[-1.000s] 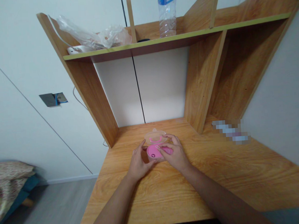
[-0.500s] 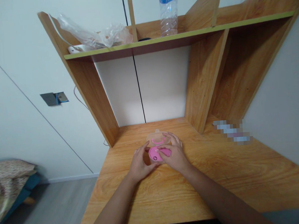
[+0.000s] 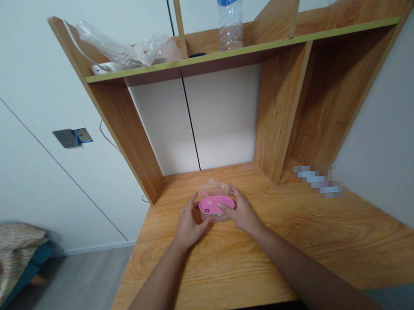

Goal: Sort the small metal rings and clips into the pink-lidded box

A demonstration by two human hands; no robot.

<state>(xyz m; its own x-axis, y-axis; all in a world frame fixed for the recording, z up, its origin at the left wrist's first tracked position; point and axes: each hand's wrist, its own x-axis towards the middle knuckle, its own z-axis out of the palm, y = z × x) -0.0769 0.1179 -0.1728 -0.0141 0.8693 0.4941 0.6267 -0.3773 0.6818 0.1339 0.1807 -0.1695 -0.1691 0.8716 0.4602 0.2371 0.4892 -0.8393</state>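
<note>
I am looking down at a small clear plastic case [image 3: 215, 202] that is sitting on the wooden desk [image 3: 303, 242], toward its back edge and roughly midway between the two upright side panels of the hutch. A pink object [image 3: 217, 204] is lying inside the case, and the clear lid [image 3: 212, 189] is standing tilted up behind it, toward the back wall. My left hand [image 3: 188, 224] is cupping the case from its left side, thumb and fingers spread apart and touching the wall of the case rather than closing round it. My right hand [image 3: 241, 212] is resting against the right side, its fingertips [image 3: 222, 208] lying on the front rim beside the pink object; I cannot tell whether they are pressing on the pink object itself. Both forearms are reaching in from the near edge of the desk. On the shelf [image 3: 243, 54] above, a clear water bottle [image 3: 230, 18] with a blue label is standing upright near the middle, and a crumpled plastic bag [image 3: 130, 49] is lying toward the left end. A blurred patch [image 3: 319, 182] is lying in the right rear corner of the desk, well apart from my hands.
</note>
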